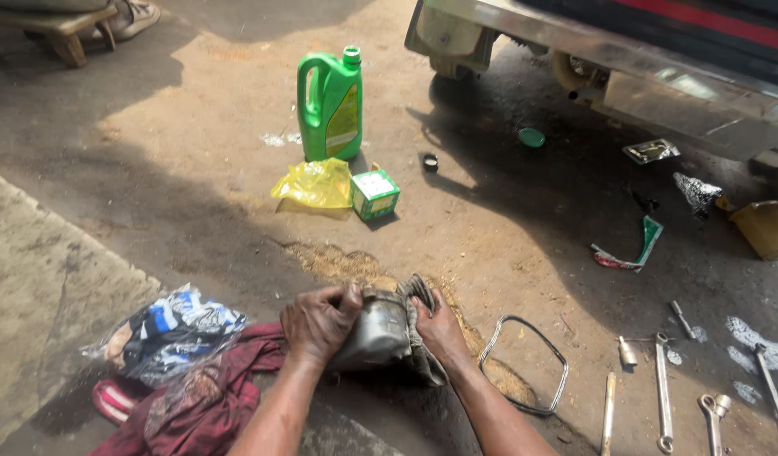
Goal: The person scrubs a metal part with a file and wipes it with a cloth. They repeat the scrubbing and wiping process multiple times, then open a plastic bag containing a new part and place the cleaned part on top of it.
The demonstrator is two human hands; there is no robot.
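Both hands grip grimy grey part (pixel 380 331) — left hand (pixel 319 319), right hand (pixel 439 331) with rag (pixel 421 359).

My left hand (pixel 319 321) and right hand (pixel 439 329) clasp grimy grey metal part (pixel 380 333) wrapped in dirty rag (pixel 418 291). Green plastic oil jug (pixel 330 105) behind. Steel wrenches (pixel 663 388) right, bent wire gasket ring (pixel 524 363) between; maroon cloth (pixel 211 405) left.

The grey part (pixel 379 333) looks like dull, grimy metal, half wrapped in a coarse, soiled cloth (pixel 418 338). Left of it lies matt maroon fabric (pixel 211 397) under crinkled clear plastic (pixel 165 333). Right of it, bright metal spanners (pixel 663 388) lie on the rough, dusty ground (pixel 507 228). Beyond it stands a glossy green plastic jug (pixel 330 105).
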